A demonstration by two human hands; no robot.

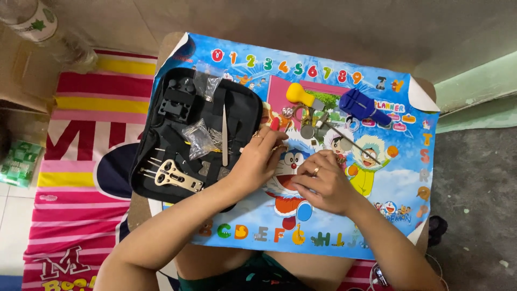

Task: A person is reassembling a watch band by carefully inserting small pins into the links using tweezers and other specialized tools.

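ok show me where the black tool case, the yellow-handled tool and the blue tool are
black tool case [161,134], head view, on its open inner panel.
yellow-handled tool [298,94], head view, on the yellow handle.
blue tool [360,103], head view, on the blue body.

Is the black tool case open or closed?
Open. The black tool case lies flat, its tools and small plastic bags showing inside.

Black tool case [177,116]; yellow-handled tool [299,95]; blue cartoon mat [398,183].
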